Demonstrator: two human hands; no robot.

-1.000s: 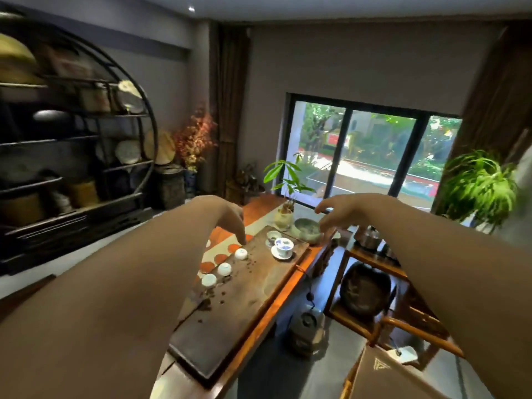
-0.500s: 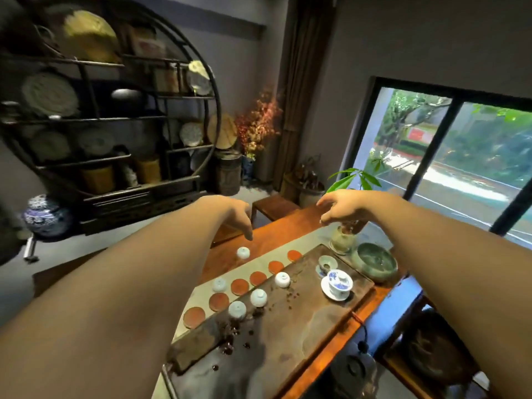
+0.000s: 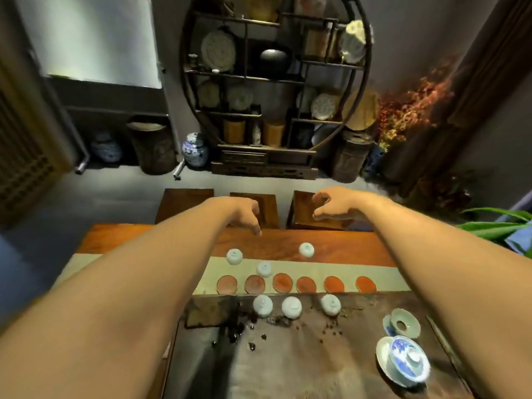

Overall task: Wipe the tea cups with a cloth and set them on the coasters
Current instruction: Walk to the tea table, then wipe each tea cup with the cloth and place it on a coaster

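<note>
at centre frame, both arms stretched over the tea table (image 3: pixel 288 243), which half a second earlier had sat askew, the view having swung to face it squarely. left hand (image 3: pixel 244 213) and right hand (image 3: pixel 336 205) hung with loosely curled fingers, holding nothing; no cloth showed. all six coasters (image 3: pixel 295 284) lay bare in a row on the pale runner (image 3: pixel 345 269). three upturned cups (image 3: pixel 292 306) sat below them on the dark tray (image 3: pixel 316 364), three more cups (image 3: pixel 264 269) above. wiping looked not yet begun. lower right, a lidded gaiwan (image 3: pixel 407 361) stood shut, contents hidden.
</note>
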